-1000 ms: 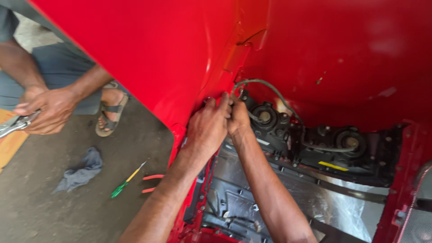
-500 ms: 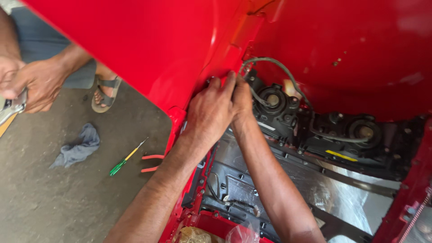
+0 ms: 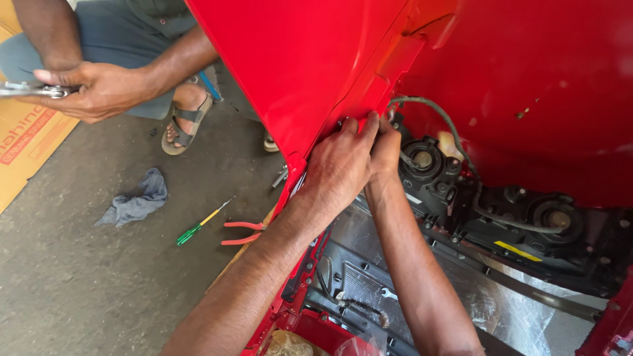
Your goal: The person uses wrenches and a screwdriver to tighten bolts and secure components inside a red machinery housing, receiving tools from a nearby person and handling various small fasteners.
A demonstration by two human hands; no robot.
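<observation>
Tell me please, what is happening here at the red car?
A person works with both bare hands pressed together at the edge of the red panel, beside the black headlight housing. The left hand lies flat against the panel edge; the right hand is just behind it, near a grey cable. What the fingers grip is hidden. On the floor lie a green screwdriver, red pliers and a grey rag. Another person's hand nearby holds a metal tool.

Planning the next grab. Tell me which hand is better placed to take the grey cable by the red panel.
Probably the right. The right hand sits beside the grey cable at its near end, fingertips close to it; the left hand rests against the red panel, farther from it.
</observation>
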